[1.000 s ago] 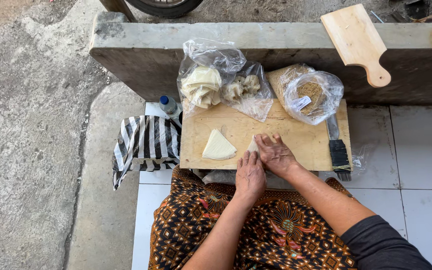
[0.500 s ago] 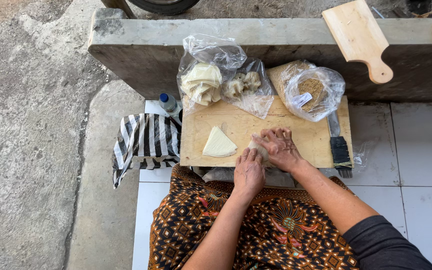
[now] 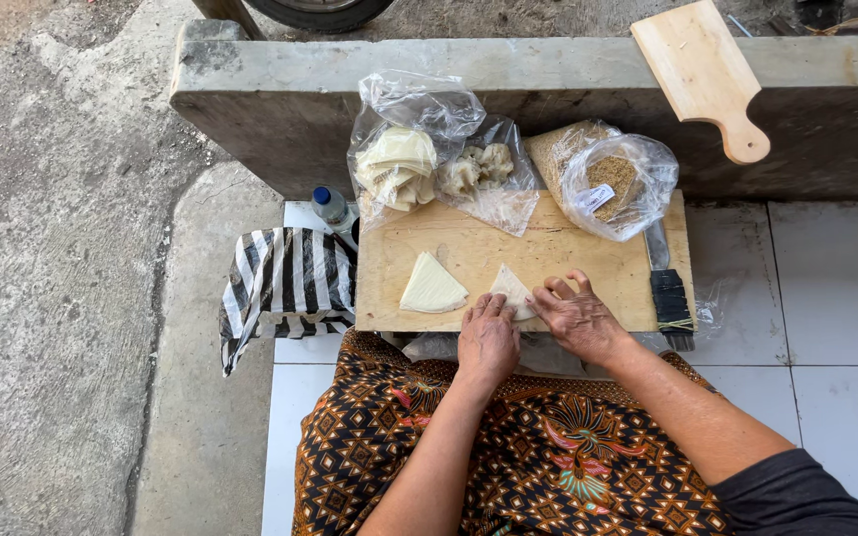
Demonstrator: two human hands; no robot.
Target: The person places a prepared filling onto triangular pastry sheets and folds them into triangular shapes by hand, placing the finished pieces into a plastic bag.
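Both my hands rest at the near edge of a wooden cutting board (image 3: 588, 263). My left hand (image 3: 487, 337) and my right hand (image 3: 573, 316) press and fold a pale dough wrapper (image 3: 510, 290) between their fingers. A second wrapper (image 3: 431, 288), folded into a triangle, lies flat on the board just left of my hands.
Behind the board stand a plastic bag of wrappers (image 3: 396, 167), a bag of folded dumplings (image 3: 484, 171) and a bag of brown filling (image 3: 616, 181). A knife (image 3: 667, 288) lies at the board's right end. A striped cloth (image 3: 285, 283), small bottle (image 3: 330, 206) and paddle board (image 3: 707, 74) lie around.
My hands have shifted slightly on the wrapper, which now shows as an unfolded triangle between my fingers. The folded triangle on the left has not moved.
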